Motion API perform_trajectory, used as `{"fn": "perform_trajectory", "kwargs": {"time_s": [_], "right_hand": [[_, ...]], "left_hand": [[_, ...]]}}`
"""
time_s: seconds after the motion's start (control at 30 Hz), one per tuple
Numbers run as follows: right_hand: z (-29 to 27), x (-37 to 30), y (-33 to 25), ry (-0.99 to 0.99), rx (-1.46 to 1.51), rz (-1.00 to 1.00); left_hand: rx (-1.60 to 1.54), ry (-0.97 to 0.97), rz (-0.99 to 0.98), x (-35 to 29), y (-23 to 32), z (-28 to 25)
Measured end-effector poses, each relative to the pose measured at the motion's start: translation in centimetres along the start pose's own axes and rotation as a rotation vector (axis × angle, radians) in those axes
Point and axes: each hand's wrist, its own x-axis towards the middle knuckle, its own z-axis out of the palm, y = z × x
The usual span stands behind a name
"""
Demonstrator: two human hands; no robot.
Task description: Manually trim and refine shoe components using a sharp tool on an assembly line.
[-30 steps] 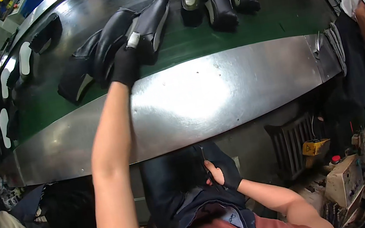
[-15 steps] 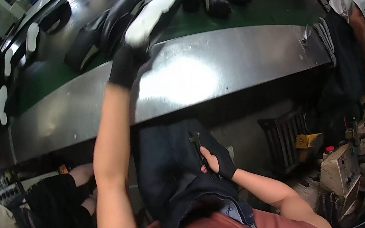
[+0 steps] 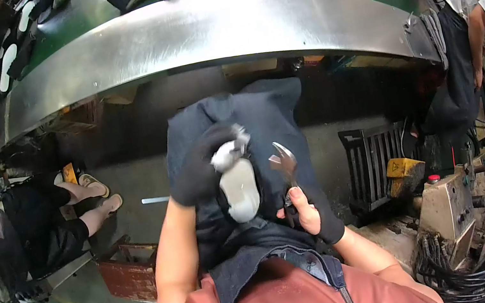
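The left hand (image 3: 200,173), in black glove, gripped a shoe (image 3: 236,182) w/ pale sole up, over the dark apron (image 3: 262,115), and just right of it the right hand (image 3: 310,212) was closed on metal pincers (image 3: 285,167), jaws pointing up, near the shoe.

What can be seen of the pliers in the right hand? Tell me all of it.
The pliers are metal, grey and shiny at the head, with jaws pointing up and slightly left. The handles disappear into the gloved right hand, which grips them over the dark apron. The jaws stand apart from the pale shoe sole held by the left hand, not touching it.
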Motion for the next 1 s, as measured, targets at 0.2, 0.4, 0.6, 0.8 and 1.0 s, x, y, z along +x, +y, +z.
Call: {"fn": "perform_trajectory", "kwargs": {"time_s": [0.2,0.4,0.6,0.8,1.0], "right_hand": [[1.9,1.0,-1.1,-0.105,-0.293,-0.155],[2.4,2.4,-3.9,-0.424,0.598,0.267],[6.7,2.3,0.3,0.189,-0.416,-0.476],[1.5,-0.8,1.3,-0.167,-0.667,-0.56],[-0.4,-1.9,2.6,-0.5,-0.923,-0.714]], "left_hand": [[-0.319,-0.008,-0.045,3.3,0.2,0.8],[-0.281,0.014,0.087,3.5,0.8,1.2],[-0.186,-0.024,0.227,2.5,0.1,0.9],[-0.291,0.094,-0.039,-2.4,5.2,1.6],[-0.771,0.233,-0.426,-7.0,6.6,3.6]]}}
